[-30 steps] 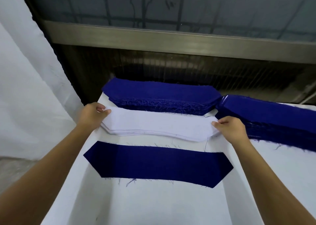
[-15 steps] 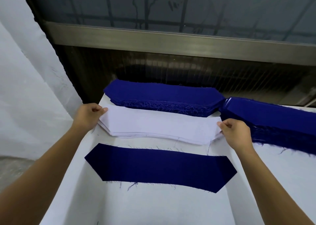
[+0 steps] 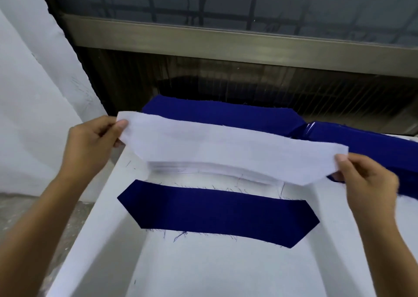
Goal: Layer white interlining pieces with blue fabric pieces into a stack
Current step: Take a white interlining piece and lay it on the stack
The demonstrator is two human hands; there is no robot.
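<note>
Left hand (image 3: 90, 147) and right hand (image 3: 371, 183) pinch 1 limp, sagging white interlining piece (image 3: 228, 152) above the blue fabric piece (image 3: 217, 215).

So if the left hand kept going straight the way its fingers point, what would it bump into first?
Probably the blue fabric stack behind the white interlining piece that the left hand pinches; depth is hard to judge.

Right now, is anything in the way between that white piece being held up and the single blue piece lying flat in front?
Nothing visible. The white interlining piece hangs between the left hand and right hand, above the white stack. Only bare table separates that stack from the flat blue piece, whose top is uncovered.
</note>
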